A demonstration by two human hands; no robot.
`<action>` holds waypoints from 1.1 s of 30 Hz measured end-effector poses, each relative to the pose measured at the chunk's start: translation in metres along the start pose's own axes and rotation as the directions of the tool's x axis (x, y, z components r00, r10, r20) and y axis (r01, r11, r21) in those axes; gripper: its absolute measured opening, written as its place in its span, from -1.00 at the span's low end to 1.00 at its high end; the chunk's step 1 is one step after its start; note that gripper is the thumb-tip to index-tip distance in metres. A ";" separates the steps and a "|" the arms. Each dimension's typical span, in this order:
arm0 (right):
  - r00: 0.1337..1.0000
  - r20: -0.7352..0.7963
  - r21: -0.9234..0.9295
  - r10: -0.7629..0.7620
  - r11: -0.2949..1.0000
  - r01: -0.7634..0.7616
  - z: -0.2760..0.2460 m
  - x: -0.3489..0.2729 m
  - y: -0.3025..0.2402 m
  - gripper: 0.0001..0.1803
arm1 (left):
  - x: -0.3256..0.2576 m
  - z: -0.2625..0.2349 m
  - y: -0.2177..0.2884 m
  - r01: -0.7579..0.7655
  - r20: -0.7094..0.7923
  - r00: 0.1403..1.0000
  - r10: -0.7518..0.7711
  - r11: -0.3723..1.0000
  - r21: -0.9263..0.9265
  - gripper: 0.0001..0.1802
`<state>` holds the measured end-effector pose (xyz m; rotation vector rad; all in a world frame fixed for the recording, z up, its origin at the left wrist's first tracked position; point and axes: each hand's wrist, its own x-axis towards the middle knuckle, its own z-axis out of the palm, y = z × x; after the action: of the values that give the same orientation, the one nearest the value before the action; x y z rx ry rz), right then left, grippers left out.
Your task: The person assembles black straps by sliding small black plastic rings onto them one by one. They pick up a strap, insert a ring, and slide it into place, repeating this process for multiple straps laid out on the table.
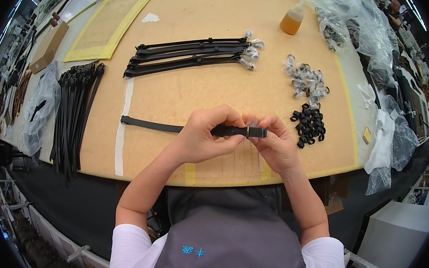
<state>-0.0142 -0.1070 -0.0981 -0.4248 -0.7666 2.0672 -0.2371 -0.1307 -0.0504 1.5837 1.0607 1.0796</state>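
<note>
A black belt point(154, 125) lies crosswise in front of me, its tail end resting on the table to the left. My left hand point(199, 135) pinches it between thumb and fingers near its right end. At that end is a metal buckle point(248, 131) with a bit of clear plastic film above it. My right hand point(281, 148) closes on the buckle end, fingertips close to those of the left. Right of my hands is a pile of small black belt loops point(307, 123). Behind it are several film-wrapped buckles point(306, 83).
Several black belts with wrapped buckles point(190, 56) lie stacked at the far middle. More black straps point(72, 118) hang over the left front edge. A bottle of amber liquid point(291, 21) stands far back. A yellow-edged board point(112, 22) lies far left, plastic bags point(382, 142) at right.
</note>
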 end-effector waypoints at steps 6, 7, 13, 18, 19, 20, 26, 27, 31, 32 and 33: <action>0.976 0.166 -0.024 0.138 0.990 -0.136 -0.010 -0.001 -0.006 -0.88 | -0.002 0.001 0.007 -0.081 0.043 0.996 0.078 0.994 0.071 -0.83; 0.974 0.169 -0.066 0.151 0.988 -0.142 -0.009 0.000 -0.007 -0.86 | -0.002 0.001 0.007 -0.092 0.047 0.995 0.088 0.992 0.090 -0.83; 0.950 0.052 -0.354 0.307 0.896 -0.270 0.005 0.006 -0.022 -0.73 | -0.005 0.004 0.002 -0.237 0.037 0.971 0.235 0.937 0.256 -0.79; 0.973 -0.129 -0.702 0.193 0.675 -0.227 0.031 0.000 -0.022 -0.80 | -0.007 0.004 0.008 -0.293 0.146 0.955 0.257 0.771 0.565 -0.78; 0.975 -0.143 -0.732 0.169 0.645 -0.219 0.033 0.001 -0.021 -0.81 | -0.007 0.004 0.006 -0.296 0.145 0.955 0.260 0.779 0.552 -0.77; 0.977 -0.156 -0.761 0.143 0.613 -0.211 0.035 0.001 -0.020 -0.82 | -0.007 0.004 0.003 -0.300 0.145 0.954 0.264 0.787 0.540 -0.76; 0.959 -0.190 -0.666 0.211 0.690 -0.283 0.030 0.004 -0.022 -0.81 | -0.006 -0.002 -0.001 -0.116 0.094 0.992 0.089 0.935 0.334 -0.72; 0.954 -0.189 -0.640 0.232 0.708 -0.299 0.029 0.004 -0.022 -0.80 | -0.005 -0.004 0.000 -0.074 0.126 0.991 0.034 0.943 0.324 -0.70; 0.942 -0.197 -0.590 0.272 0.734 -0.335 0.027 0.005 -0.022 -0.77 | -0.004 -0.004 -0.003 -0.068 0.141 0.990 0.027 0.952 0.298 -0.73; 0.939 -0.200 -0.588 0.278 0.733 -0.343 0.027 0.005 -0.022 -0.76 | -0.004 -0.003 -0.004 -0.066 0.140 0.990 0.025 0.954 0.292 -0.73; 0.937 -0.204 -0.586 0.285 0.731 -0.350 0.026 0.004 -0.022 -0.76 | -0.004 -0.003 -0.006 -0.063 0.140 0.990 0.023 0.956 0.287 -0.73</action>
<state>-0.0174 -0.1031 -0.0642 -1.0864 -1.3939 2.0360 -0.2417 -0.1329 -0.0559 1.8936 1.1351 0.8578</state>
